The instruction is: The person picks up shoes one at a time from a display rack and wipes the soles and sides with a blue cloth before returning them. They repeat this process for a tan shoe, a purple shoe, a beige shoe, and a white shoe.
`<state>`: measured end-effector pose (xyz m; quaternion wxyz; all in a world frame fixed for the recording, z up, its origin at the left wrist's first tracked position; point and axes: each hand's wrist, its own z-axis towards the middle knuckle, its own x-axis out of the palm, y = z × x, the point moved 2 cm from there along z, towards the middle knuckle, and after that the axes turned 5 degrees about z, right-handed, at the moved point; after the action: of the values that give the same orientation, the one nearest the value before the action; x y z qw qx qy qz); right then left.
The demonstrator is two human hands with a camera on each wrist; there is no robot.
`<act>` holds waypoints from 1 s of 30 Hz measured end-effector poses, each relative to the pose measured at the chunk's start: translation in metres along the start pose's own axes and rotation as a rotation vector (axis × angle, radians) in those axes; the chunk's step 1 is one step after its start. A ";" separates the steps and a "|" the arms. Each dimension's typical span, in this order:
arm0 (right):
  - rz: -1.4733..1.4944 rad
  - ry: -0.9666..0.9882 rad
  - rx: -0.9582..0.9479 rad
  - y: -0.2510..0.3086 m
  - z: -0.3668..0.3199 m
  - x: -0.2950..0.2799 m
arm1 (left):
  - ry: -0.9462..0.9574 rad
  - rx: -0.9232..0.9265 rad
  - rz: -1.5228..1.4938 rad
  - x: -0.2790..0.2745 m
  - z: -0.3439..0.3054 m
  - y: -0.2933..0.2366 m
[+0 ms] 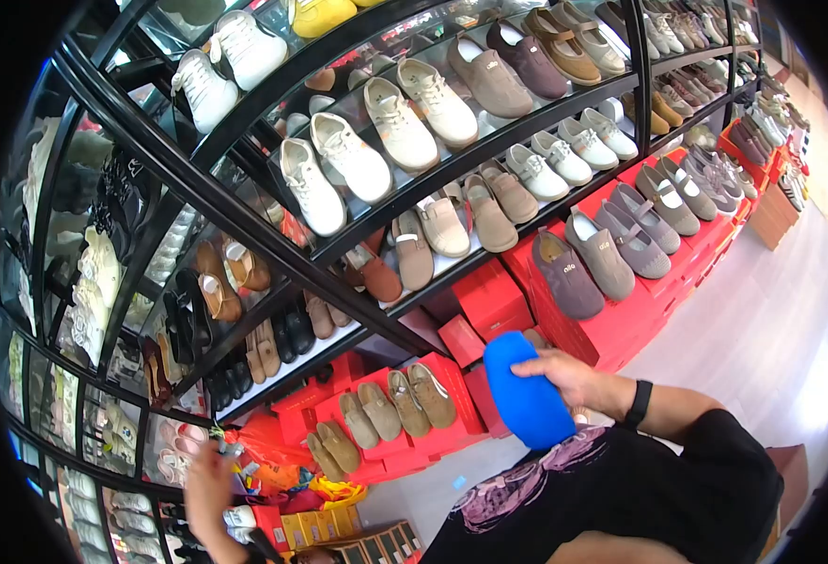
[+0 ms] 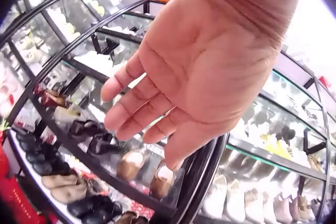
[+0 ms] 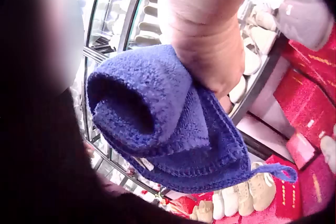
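Observation:
A folded blue towel (image 1: 527,404) is in my right hand (image 1: 569,376), pinched by its upper part with the thumb lying across its face. In the right wrist view the towel (image 3: 173,124) hangs in a soft rolled fold with stitched edges and a small hanging loop (image 3: 283,172). That view shows the right hand (image 3: 218,71) behind the fold, so most of its fingers are hidden. My left hand (image 1: 209,484) is at the lower left, in front of the shelves. Its palm (image 2: 194,71) faces the wrist camera, with the fingers loosely extended and nothing held.
Black-framed shelves (image 1: 273,254) carry rows of shoes. Red boxes (image 1: 611,310) below bear grey slip-ons (image 1: 569,282), and more red boxes (image 1: 447,395) bear tan shoes (image 1: 376,409). Colourful bags (image 1: 287,479) lie low on the left. Pale floor (image 1: 715,338) stretches to the right.

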<state>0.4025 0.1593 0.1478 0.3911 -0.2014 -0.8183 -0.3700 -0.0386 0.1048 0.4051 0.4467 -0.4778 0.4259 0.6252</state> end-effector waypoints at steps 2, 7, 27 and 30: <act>-0.068 0.008 -0.098 0.023 0.009 0.009 | -0.179 0.190 -0.044 -0.029 0.025 0.036; -0.044 0.140 -0.187 0.093 0.034 0.037 | -0.142 0.071 -0.102 -0.107 0.065 -0.006; 0.133 0.004 -0.740 0.307 0.114 0.059 | -0.232 0.962 -0.154 -0.023 0.320 -0.504; 0.113 0.006 -0.722 0.322 0.120 0.057 | -0.304 0.953 -0.245 -0.004 0.347 -0.530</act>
<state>0.5082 0.4605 0.2865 0.3172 -0.3705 -0.6213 -0.6133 0.3988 0.5633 0.4160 0.7416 -0.1712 0.5347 0.3672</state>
